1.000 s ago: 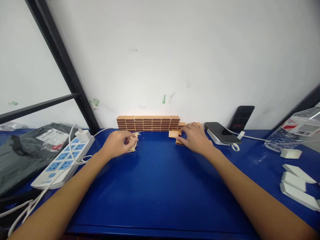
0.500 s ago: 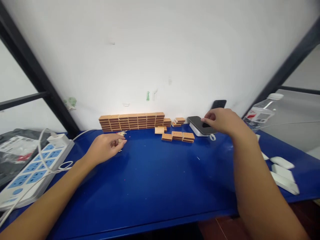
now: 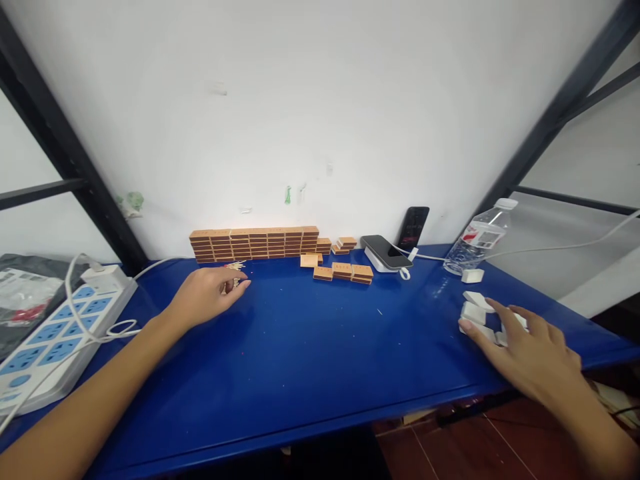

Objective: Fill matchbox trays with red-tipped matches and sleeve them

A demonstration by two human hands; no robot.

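Your right hand spreads over white blocks on the right; your left hand curls by matchsticks.
Your right hand is open, its thumb and fingers apart around the cluster on the tabletop, while another white block lies farther off, near the clear plastic bottle. Your left thumb and fingers bend toward each other around part of the matchstick pile on the left; you cannot tell from here whether they grip any. Just beyond that pile, stacked matchboxes form a low row along the far wall, with loose matchboxes to the right of it. Farther right, a black smartphone lies on a white box-shaped object, and at your left sits a power strip.
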